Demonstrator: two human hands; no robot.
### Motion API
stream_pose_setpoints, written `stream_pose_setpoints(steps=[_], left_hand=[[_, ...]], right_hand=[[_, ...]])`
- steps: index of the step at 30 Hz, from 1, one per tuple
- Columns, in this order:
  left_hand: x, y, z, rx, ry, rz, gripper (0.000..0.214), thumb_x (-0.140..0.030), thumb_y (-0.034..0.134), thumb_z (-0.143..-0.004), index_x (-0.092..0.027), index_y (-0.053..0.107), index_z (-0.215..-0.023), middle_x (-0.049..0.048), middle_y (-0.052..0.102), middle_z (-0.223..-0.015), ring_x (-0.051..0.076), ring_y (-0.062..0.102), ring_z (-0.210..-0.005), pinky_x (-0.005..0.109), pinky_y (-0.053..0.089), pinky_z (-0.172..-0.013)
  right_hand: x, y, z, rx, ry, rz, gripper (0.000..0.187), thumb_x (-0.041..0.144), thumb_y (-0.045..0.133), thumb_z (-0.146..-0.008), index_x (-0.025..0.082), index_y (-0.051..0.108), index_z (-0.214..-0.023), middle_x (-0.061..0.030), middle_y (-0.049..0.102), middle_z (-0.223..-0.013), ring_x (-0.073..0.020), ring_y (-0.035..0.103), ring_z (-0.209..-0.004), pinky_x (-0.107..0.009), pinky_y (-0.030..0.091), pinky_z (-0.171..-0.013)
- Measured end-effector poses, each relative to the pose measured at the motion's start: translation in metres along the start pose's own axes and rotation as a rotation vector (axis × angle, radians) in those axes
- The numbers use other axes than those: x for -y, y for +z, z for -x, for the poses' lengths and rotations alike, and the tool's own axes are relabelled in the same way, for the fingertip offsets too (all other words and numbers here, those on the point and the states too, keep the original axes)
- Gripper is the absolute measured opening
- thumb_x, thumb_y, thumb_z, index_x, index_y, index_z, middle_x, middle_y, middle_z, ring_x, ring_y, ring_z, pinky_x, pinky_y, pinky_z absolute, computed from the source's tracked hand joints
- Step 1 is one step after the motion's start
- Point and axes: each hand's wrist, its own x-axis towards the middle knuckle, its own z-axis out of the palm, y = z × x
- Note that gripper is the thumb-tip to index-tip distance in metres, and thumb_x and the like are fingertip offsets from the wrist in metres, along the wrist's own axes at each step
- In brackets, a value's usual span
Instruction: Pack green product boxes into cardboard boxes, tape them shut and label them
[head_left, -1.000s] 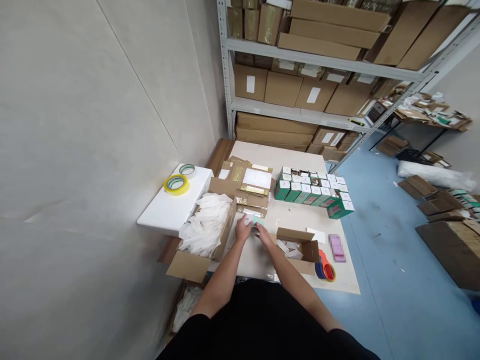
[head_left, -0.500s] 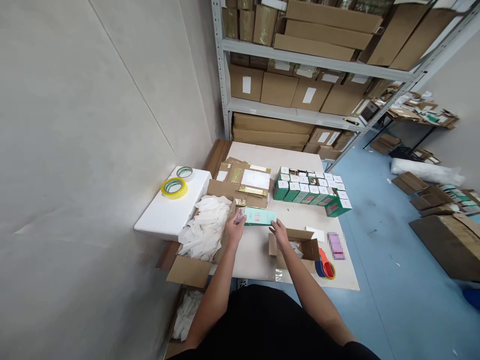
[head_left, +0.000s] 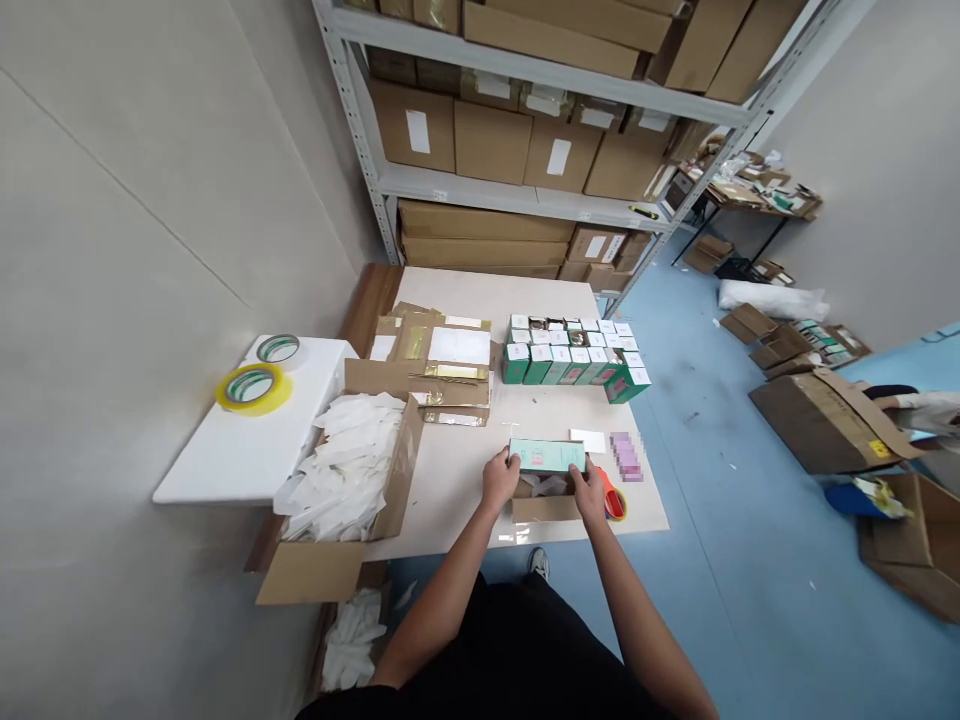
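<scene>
Pale-green card: one long box (head_left: 547,456), shifted rightward from the small carton's (head_left: 546,508) far left to over its far side, seemingly bringing it alongside the opening. Grip: left hand (head_left: 499,478) and right hand (head_left: 590,492) clamped on opposite ends. Small carton: open, white pieces (head_left: 546,485) inside. Left of it: large carton (head_left: 400,472), open, heaped with white strips (head_left: 349,465). Beyond it: green-and-white boxes (head_left: 559,364), in rows.

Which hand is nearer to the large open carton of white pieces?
Left. The left hand is right of the carton, apart from it, at the left end of the light-green box; the right hand is farther right, at its other end.
</scene>
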Motion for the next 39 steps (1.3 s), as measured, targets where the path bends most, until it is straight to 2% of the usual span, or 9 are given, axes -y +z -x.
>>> stream_pose_setpoints(steps=[3, 6, 9, 13, 17, 22, 29, 34, 39], left_hand=[[0.009, 0.016, 0.006, 0.053, -0.030, -0.084, 0.032, -0.034, 0.048, -0.098, -0.020, 0.074, -0.110, 0.0085, 0.078, -0.095, 0.025, 0.072, -0.088, 0.031, 0.051, -0.078], [0.020, 0.022, 0.009, 0.009, -0.042, -0.164, 0.045, -0.031, 0.057, -0.092, -0.019, 0.065, -0.134, 0.0118, 0.075, -0.120, 0.028, 0.069, -0.109, 0.034, 0.052, -0.090], [0.028, 0.030, 0.010, -0.026, 0.030, -0.192, 0.056, -0.028, 0.060, -0.090, -0.020, 0.057, -0.145, 0.0114, 0.067, -0.137, 0.028, 0.061, -0.126, 0.037, 0.048, -0.104], [0.033, 0.052, 0.017, 0.089, 0.144, -0.310, 0.047, -0.023, 0.067, -0.083, -0.020, 0.070, -0.130, 0.0118, 0.064, -0.139, 0.031, 0.051, -0.137, 0.043, 0.039, -0.117], [0.041, 0.079, 0.031, 0.118, 0.051, -0.447, 0.064, -0.026, 0.082, -0.069, -0.018, 0.068, -0.131, 0.0167, 0.036, -0.164, 0.041, 0.028, -0.153, 0.051, 0.033, -0.120], [0.056, 0.098, 0.050, 0.100, 0.051, -0.532, 0.051, -0.045, 0.078, -0.081, -0.020, 0.070, -0.125, 0.0129, 0.010, -0.173, 0.041, 0.014, -0.157, 0.053, 0.043, -0.111], [0.047, 0.117, 0.068, -0.081, 0.033, -0.591, 0.014, -0.036, 0.078, -0.083, -0.022, 0.079, -0.086, 0.0067, 0.024, -0.170, 0.044, 0.021, -0.155, 0.058, 0.043, -0.112], [0.044, 0.128, 0.095, -0.180, -0.005, -0.455, 0.008, -0.028, 0.081, -0.079, -0.021, 0.080, -0.082, 0.0062, 0.029, -0.168, 0.042, 0.028, -0.152, 0.055, 0.040, -0.118], [0.053, 0.110, 0.139, -0.317, -0.026, -0.389, 0.008, -0.027, 0.080, -0.080, -0.020, 0.079, -0.083, 0.0062, 0.027, -0.169, 0.039, 0.032, -0.151, 0.054, 0.038, -0.120]], right_hand=[[-0.014, -0.015, 0.000, 0.019, 0.078, 0.024, 0.070, 0.054, 0.059, -0.086, 0.020, 0.057, -0.147, -0.0117, 0.069, -0.134, -0.0331, 0.064, -0.124, -0.045, 0.050, -0.106], [-0.023, -0.027, -0.007, -0.033, 0.119, 0.058, 0.074, 0.050, 0.061, -0.082, 0.019, 0.054, -0.149, -0.0132, 0.060, -0.147, -0.0334, 0.054, -0.137, -0.048, 0.043, -0.114], [-0.025, -0.037, -0.016, 0.026, 0.073, -0.040, 0.070, 0.047, 0.059, -0.084, 0.020, 0.054, -0.148, -0.0124, 0.056, -0.151, -0.0309, 0.052, -0.140, -0.047, 0.043, -0.116], [-0.018, -0.048, -0.024, 0.083, 0.028, -0.151, 0.062, 0.042, 0.060, -0.084, 0.021, 0.059, -0.142, -0.0118, 0.062, -0.144, -0.0300, 0.058, -0.133, -0.047, 0.047, -0.112], [-0.015, -0.060, -0.023, 0.168, -0.007, -0.152, 0.058, 0.039, 0.059, -0.085, 0.020, 0.061, -0.139, -0.0118, 0.063, -0.142, -0.0301, 0.060, -0.130, -0.048, 0.046, -0.113], [-0.029, -0.075, -0.021, 0.239, -0.180, -0.069, 0.053, 0.037, 0.059, -0.086, 0.024, 0.063, -0.138, -0.0085, 0.061, -0.144, -0.0298, 0.052, -0.137, -0.050, 0.040, -0.117], [-0.045, -0.085, -0.019, 0.384, -0.264, -0.074, 0.053, 0.035, 0.060, -0.084, 0.025, 0.064, -0.136, -0.0081, 0.063, -0.141, -0.0301, 0.053, -0.135, -0.051, 0.039, -0.118], [-0.032, -0.079, -0.028, 0.475, -0.331, -0.079, 0.055, 0.037, 0.062, -0.085, 0.025, 0.062, -0.138, -0.0086, 0.060, -0.145, -0.0303, 0.052, -0.137, -0.050, 0.039, -0.118], [-0.002, -0.039, -0.025, 0.599, -0.416, -0.127, 0.054, 0.042, 0.064, -0.086, 0.024, 0.064, -0.136, -0.0107, 0.061, -0.143, -0.0320, 0.053, -0.135, -0.052, 0.041, -0.116]])
